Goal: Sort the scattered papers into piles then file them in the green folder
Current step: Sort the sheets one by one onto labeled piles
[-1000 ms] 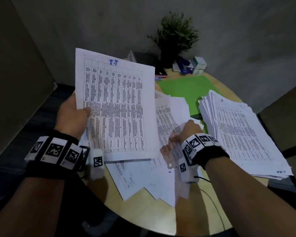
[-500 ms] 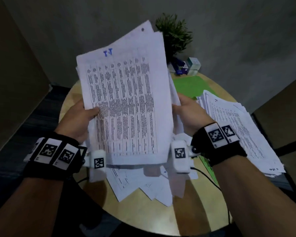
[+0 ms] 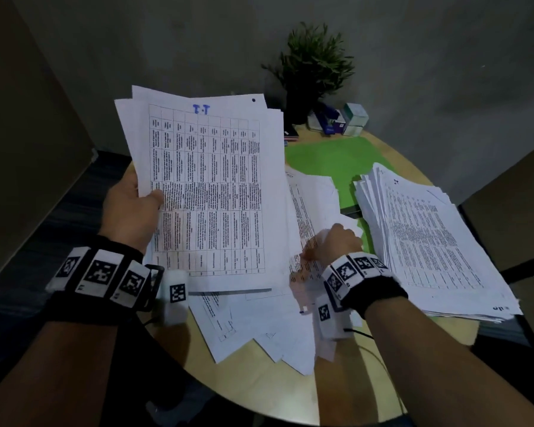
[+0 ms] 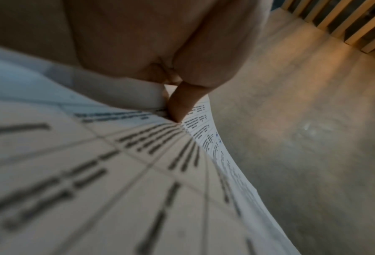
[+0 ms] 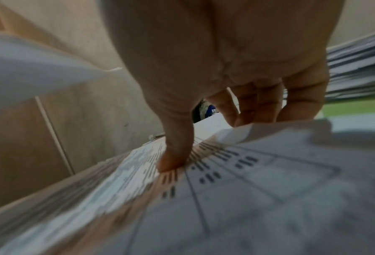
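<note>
My left hand [image 3: 136, 204] holds up a sheaf of printed table sheets [image 3: 210, 186] by its left edge, thumb on top [image 4: 179, 107], above the table. My right hand [image 3: 330, 245] is lower, to the right of the sheaf. It pinches a loose sheet [image 5: 236, 172] from the scattered papers [image 3: 275, 328] between thumb and fingers. A tall pile of sorted papers [image 3: 429, 241] lies at the right, partly over the green folder [image 3: 336, 158] that lies flat at the back of the table.
The round wooden table [image 3: 259, 392] ends close to me and at the left. A potted plant [image 3: 312, 69] and small boxes [image 3: 349, 121] stand at the back by the wall. A dark chair [image 3: 512, 211] is at the right.
My right hand let go of the sheaf's right edge and dropped to the scattered papers, where it pinches a sheet. The left hand keeps the sheaf raised, now lower and tilted flatter.
</note>
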